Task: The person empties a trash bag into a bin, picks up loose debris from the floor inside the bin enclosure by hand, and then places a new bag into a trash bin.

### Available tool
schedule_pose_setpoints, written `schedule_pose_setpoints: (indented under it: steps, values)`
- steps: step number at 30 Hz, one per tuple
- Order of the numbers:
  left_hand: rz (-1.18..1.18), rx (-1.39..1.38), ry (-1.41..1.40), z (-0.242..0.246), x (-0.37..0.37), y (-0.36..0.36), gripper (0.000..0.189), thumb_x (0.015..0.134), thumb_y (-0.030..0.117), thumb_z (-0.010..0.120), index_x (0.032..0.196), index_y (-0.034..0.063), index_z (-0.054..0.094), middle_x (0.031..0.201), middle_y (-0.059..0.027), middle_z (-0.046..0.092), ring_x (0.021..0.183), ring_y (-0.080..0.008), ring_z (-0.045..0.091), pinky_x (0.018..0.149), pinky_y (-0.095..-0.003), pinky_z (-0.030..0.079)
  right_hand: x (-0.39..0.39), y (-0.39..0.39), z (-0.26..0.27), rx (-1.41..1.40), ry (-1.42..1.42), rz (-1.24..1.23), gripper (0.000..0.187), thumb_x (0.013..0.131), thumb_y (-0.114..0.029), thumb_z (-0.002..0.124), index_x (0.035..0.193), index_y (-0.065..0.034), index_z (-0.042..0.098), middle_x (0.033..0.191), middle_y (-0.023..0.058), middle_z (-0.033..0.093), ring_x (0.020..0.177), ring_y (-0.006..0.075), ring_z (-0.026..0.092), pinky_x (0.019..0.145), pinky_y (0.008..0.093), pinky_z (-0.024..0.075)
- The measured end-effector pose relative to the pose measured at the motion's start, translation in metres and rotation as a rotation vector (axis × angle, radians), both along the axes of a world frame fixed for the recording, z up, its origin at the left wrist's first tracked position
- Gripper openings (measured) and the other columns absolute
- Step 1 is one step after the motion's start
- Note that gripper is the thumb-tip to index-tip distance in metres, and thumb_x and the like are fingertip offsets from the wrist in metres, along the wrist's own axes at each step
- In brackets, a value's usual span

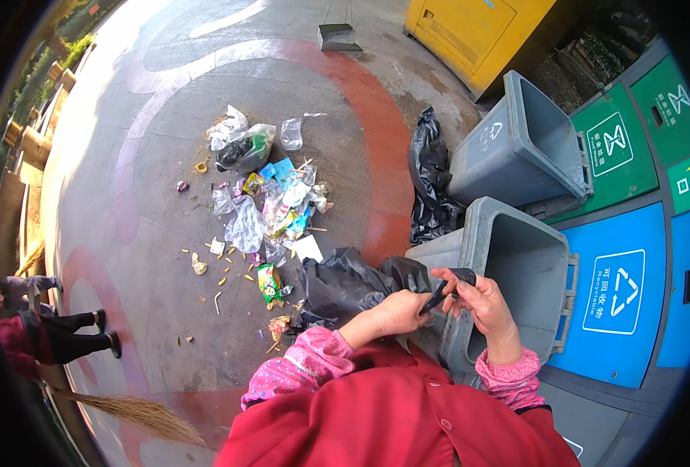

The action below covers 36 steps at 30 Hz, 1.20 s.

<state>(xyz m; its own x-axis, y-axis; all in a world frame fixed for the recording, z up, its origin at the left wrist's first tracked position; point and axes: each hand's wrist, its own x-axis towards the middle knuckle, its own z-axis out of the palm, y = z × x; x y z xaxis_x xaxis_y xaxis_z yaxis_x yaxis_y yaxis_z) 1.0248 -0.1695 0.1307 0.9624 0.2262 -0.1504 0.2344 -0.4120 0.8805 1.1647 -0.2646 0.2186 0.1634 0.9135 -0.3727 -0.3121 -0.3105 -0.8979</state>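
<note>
A twisted black plastic strip stretches between my two hands. My left hand pinches its lower end. Around the fingers of my right hand the upper part of the strip is looped, and the thumb presses near it. Just beyond my left hand a filled black plastic garbage bag rests on the ground; whether the strip belongs to it I cannot tell. Beside my right hand stands an open grey wheeled bin, its rim close behind the fingers.
Loose litter and a clear bag of waste lie on the pavement. Another black bag leans by a second grey bin. A dustpan, a yellow cabinet, a straw broom and a person's legs surround the area.
</note>
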Motion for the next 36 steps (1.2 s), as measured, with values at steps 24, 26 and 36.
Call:
schedule_pose_setpoints:
  steps: [24,26,36]
  values:
    - [0.261,-0.85,0.032,0.041,-0.003,0.02,0.03,0.078,0.022,0.065,0.098,0.0012,0.056,0.093,-0.0058,0.058,0.088,-0.0096,0.051,0.079,-0.0249,0.041,-0.013,0.01,-0.011,0.144,-1.486,0.587,0.044,0.073,-0.031,0.061,0.11,-0.0086,0.055,0.134,0.015,0.034,0.122,0.042,0.029,0.099,0.0536,0.0219]
    - [0.326,-0.964,0.032,0.035,0.001,0.016,0.024,0.079,0.018,0.062,0.094,0.0011,0.057,0.092,-0.0041,0.058,0.085,-0.0096,0.052,0.077,-0.0248,0.042,-0.017,0.01,-0.013,0.17,-1.431,0.531,0.037,0.074,-0.029,0.06,0.104,-0.0073,0.059,0.131,0.0162,0.037,0.119,0.0411,0.033,0.099,0.052,0.0229]
    - [0.58,-0.461,-0.053,0.014,0.009,0.02,0.014,0.076,0.012,0.052,0.083,0.0001,0.054,0.068,-0.0069,0.055,0.064,-0.01,0.049,0.061,-0.0253,0.043,-0.018,0.01,-0.003,0.424,-1.337,0.121,0.01,0.074,-0.009,0.059,0.075,-0.0001,0.055,0.094,0.0145,0.056,0.08,0.03,0.056,0.07,0.0357,0.0453]
